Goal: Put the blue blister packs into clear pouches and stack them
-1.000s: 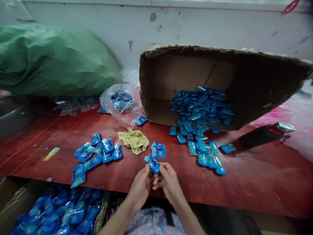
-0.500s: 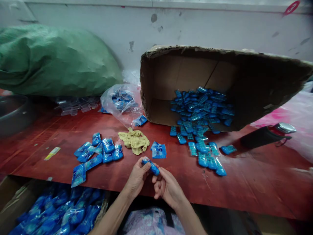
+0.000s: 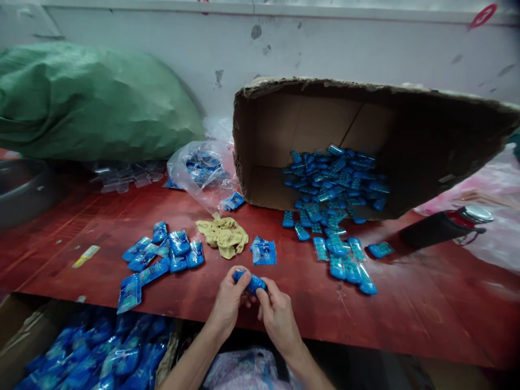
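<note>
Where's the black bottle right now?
In the head view, the black bottle is on the right side of the red table, just right of a lone blue piece, near the right end of the cardboard box.

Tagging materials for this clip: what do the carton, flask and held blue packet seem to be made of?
Carton: dull brown cardboard, by its ragged, frayed rim.
Flask: dark and matte, perhaps coated metal or plastic; its shiny silvery cap suggests metal.
Packet: likely smooth plastic, by its faint sheen, though much of it is hidden.
</note>
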`<state>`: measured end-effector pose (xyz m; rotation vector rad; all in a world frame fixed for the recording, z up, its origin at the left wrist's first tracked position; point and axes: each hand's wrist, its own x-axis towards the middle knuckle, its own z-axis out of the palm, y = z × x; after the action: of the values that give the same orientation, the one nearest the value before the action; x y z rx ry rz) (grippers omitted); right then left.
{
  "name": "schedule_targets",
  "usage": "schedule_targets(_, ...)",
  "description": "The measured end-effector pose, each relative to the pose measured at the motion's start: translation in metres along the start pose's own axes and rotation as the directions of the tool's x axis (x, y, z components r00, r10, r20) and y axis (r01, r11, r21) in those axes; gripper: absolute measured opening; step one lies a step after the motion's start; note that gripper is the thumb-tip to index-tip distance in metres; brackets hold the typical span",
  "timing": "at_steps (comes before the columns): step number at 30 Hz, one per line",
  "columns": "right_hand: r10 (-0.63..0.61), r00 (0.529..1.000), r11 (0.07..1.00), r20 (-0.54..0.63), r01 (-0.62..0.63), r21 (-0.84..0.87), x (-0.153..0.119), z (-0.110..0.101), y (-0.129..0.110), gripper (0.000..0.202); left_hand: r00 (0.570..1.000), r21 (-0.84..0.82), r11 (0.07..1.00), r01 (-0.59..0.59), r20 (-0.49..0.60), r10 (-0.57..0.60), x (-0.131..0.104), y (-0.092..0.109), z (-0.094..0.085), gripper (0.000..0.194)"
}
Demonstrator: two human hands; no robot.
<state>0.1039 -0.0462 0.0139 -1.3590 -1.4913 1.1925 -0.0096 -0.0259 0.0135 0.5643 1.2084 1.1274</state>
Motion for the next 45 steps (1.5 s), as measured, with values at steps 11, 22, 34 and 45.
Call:
schedule_targets(11, 0.039, 0.999, 0.999, 0.024, -0.04, 0.033, 0.002, 0.001, -0.007, 0.031, 0.972, 0.218, 0.971, -0.099, -0.187, 0.142, -0.003, -0.003, -0.001, 0.035)
schedule_targets(22, 0.025, 0.998, 0.966, 0.065, -0.041, 0.255, 0.002, 0.007, 0.008, 0.028, 0.988, 0.056, 0.996, -0.067, -0.136, 0.074, 0.002, -0.004, -0.006, 0.051)
schedule_targets(34, 0.165, 0.985, 0.93, 0.045, -0.17, 0.324, 0.005, 0.01, 0.007, 0.024, 0.974, 0.289, 0.95, -0.119, -0.151, 0.168, 0.0, 0.006, -0.004, 0.037)
schedule_targets(45, -0.318, 0.948, 0.938, -0.029, 0.31, -0.155, 0.007, 0.005, 0.015, 0.03, 0.979, -0.326, 0.925, 0.193, -0.003, -0.205, 0.003, 0.011, -0.001, 0.014)
